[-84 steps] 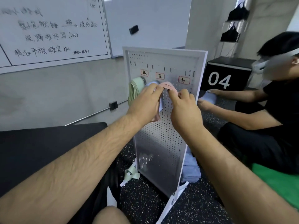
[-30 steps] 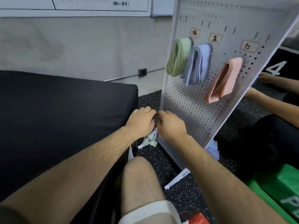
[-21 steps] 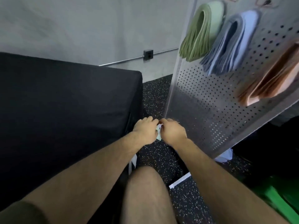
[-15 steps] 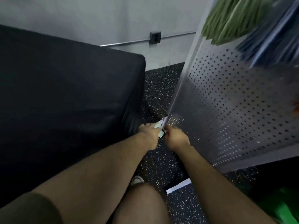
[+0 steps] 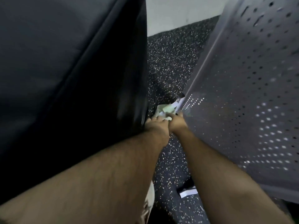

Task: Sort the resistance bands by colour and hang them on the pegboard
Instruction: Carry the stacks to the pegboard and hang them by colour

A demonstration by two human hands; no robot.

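Speckled black floor (image 5: 171, 65) meets a pale wall (image 5: 178, 10) (dark padded block (image 5: 64, 62) left).

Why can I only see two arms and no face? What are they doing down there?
The camera sits on the person's head and looks down, so you see only their own arms. The left hand and right hand meet at a pale green band lying on the speckled floor, by the bottom corner of the grey pegboard. A black mat is on the left. The picture is blurry, so I cannot tell whether the fingers grip the band yet.
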